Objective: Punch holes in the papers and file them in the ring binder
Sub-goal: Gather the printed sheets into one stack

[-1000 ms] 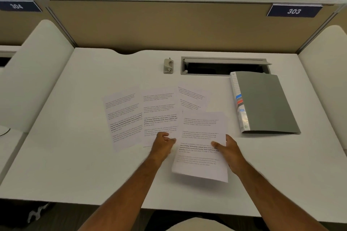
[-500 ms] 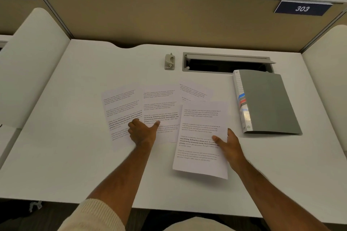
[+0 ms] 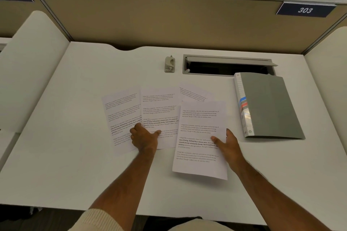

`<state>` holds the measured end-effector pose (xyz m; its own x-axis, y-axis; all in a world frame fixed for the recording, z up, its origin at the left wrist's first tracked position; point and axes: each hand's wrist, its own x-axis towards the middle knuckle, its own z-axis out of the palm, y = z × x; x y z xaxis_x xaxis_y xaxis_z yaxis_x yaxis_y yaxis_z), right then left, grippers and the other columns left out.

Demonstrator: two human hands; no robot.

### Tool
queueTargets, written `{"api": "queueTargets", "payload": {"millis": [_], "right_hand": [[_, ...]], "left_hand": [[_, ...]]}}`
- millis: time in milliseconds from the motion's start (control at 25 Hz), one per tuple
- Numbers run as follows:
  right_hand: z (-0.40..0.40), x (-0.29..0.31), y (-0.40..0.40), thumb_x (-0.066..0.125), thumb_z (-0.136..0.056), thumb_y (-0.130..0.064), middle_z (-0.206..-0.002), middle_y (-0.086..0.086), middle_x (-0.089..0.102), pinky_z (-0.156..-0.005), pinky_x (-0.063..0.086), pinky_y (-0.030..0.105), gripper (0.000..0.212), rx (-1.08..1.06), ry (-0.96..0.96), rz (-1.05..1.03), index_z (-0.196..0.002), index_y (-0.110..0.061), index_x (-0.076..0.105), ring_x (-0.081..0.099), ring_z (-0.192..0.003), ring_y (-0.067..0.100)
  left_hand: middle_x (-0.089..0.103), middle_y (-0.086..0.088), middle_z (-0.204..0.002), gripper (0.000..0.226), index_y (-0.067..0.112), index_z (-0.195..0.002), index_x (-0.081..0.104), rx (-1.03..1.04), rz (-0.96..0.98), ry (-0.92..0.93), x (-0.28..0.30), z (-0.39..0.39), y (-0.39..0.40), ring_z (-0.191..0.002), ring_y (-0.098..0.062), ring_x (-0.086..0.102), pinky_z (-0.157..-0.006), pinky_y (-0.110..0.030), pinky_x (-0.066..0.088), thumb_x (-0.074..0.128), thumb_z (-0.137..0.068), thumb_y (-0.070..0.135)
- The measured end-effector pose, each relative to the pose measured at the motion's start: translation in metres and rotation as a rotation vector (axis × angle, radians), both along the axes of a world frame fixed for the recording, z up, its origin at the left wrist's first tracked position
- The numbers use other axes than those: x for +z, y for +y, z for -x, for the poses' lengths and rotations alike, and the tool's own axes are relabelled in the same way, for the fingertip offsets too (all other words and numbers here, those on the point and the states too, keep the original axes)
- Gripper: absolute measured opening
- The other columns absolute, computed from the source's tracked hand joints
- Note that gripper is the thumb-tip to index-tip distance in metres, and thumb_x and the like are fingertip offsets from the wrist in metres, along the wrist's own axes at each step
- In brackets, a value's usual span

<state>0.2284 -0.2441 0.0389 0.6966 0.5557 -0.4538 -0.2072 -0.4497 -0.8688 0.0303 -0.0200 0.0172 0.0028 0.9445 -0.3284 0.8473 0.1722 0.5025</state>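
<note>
Four printed papers lie fanned near the middle of the white bench [image 3: 56, 118]. The leftmost sheet [image 3: 122, 110] is partly covered along its right side by the second sheet [image 3: 159, 107], and the third sheet [image 3: 195, 93] shows only its top corner, the rest hidden beneath the front sheet [image 3: 201, 165]. The print on all of them is too small and soft to read beyond a few bold lines.

The left hand [image 3: 145, 137] rests knuckles-up over the seam between the leftmost and second sheets, fingers curled under so they cannot be seen, thumb stretched right onto the second sheet; whether it pinches any paper I cannot tell. The right hand [image 3: 228, 145] lies open at the right edge of the front sheet, thumb flat on top of the page, fingers out of sight beyond the paper's edge.

The grey ring binder [image 3: 268, 107] lies closed toward the bench's right edge, spine facing the papers, its contents hidden. It overlaps the near right corner of the cable tray [image 3: 225, 62], a recessed slot at the back edge whose inside is dark. The small hole punch [image 3: 170, 64] stands just left of that slot, well apart from both hands.
</note>
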Motion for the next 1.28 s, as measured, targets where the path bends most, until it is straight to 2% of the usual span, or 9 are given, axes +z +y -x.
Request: {"api": "queueTargets", "payload": {"millis": [280,360,440,560,720,840,1000,1160,1280], "right_hand": [[-0.007,0.002,-0.001,0.072,-0.092,-0.026,-0.121,-0.006,0.067,-0.074,0.059,0.023,0.044,0.004,-0.004,0.011,-0.131,-0.023,0.053,0.069,-0.102,0.012],[-0.009,0.002,-0.002,0.072,-0.092,-0.027,-0.121,-0.006,0.067,-0.075,0.060,0.025,0.044,0.005,-0.003,0.011,-0.131,-0.024,0.053,0.070,-0.102,0.014],[-0.010,0.003,-0.004,0.073,-0.091,-0.027,-0.120,-0.007,0.067,-0.077,0.060,0.027,0.043,-0.001,-0.002,0.005,-0.129,-0.026,0.053,0.070,-0.103,0.015],[-0.012,0.001,-0.007,0.074,-0.091,-0.027,-0.120,-0.008,0.069,-0.080,0.062,0.032,0.039,-0.006,0.003,-0.013,-0.126,-0.028,0.056,0.071,-0.102,0.016],[-0.012,0.000,-0.012,0.073,-0.091,-0.028,-0.118,-0.005,0.071,-0.078,0.063,0.036,0.038,-0.021,0.014,-0.019,-0.126,-0.028,0.058,0.073,-0.099,0.018],[-0.011,0.001,-0.014,0.073,-0.092,-0.027,-0.118,-0.005,0.072,-0.075,0.062,0.031,0.038,-0.027,0.009,-0.030,-0.127,-0.026,0.059,0.073,-0.098,0.017],[-0.014,-0.002,-0.016,0.075,-0.090,-0.026,-0.119,-0.005,0.073,-0.087,0.061,0.042,0.043,-0.046,0.024,-0.062,-0.130,-0.023,0.061,0.073,-0.101,0.017],[-0.017,0.001,-0.019,0.075,-0.090,-0.025,-0.118,-0.004,0.074,-0.087,0.061,0.045,0.041,-0.060,0.038,-0.070,-0.129,-0.022,0.062,0.074,-0.100,0.018],[-0.011,0.003,-0.019,0.076,-0.090,-0.026,-0.116,-0.003,0.074,-0.084,0.062,0.046,0.041,-0.038,0.043,-0.056,-0.128,-0.023,0.062,0.075,-0.097,0.020]], "left_hand": [[0.063,-0.016,-0.130,0.077,0.011,-0.130,0.049,0.058,0.095,-0.037,0.008,-0.004,0.004,-0.123,-0.040,0.056,-0.106,-0.052,0.039,0.093,-0.070,0.033],[0.066,-0.013,-0.129,0.063,0.013,-0.127,0.050,0.057,0.118,-0.100,0.011,-0.005,0.001,-0.120,-0.039,0.060,-0.108,-0.050,0.036,0.088,-0.078,0.027],[0.067,-0.011,-0.130,0.053,0.012,-0.128,0.053,0.050,0.115,-0.230,0.017,-0.003,-0.002,-0.121,-0.036,0.062,-0.108,-0.048,0.041,0.083,-0.084,0.020],[0.063,-0.008,-0.139,0.057,0.009,-0.141,0.055,0.034,0.116,-0.438,0.036,-0.001,-0.005,-0.128,-0.030,0.060,-0.101,-0.037,0.050,0.078,-0.089,0.014],[0.066,-0.002,-0.135,0.051,0.016,-0.137,0.060,0.028,0.116,-0.592,0.063,0.006,-0.002,-0.121,-0.022,0.064,-0.091,-0.025,0.050,0.078,-0.090,0.015],[0.069,0.003,-0.126,0.048,0.021,-0.131,0.064,0.077,0.133,-0.729,0.083,0.013,0.003,-0.112,-0.017,0.066,-0.089,-0.025,0.052,0.081,-0.087,0.013],[0.072,0.003,-0.122,0.052,0.017,-0.131,0.066,0.120,0.157,-0.815,0.103,0.020,0.007,-0.109,-0.016,0.070,-0.091,-0.031,0.057,0.085,-0.083,0.017],[0.074,0.006,-0.119,0.055,0.020,-0.131,0.065,0.131,0.155,-0.909,0.117,0.023,0.007,-0.109,-0.015,0.071,-0.095,-0.035,0.058,0.087,-0.080,0.021],[0.074,0.009,-0.121,0.057,0.025,-0.132,0.064,0.065,0.183,-0.990,0.127,0.021,-0.004,-0.111,-0.012,0.071,-0.094,-0.034,0.057,0.088,-0.079,0.025]]}}
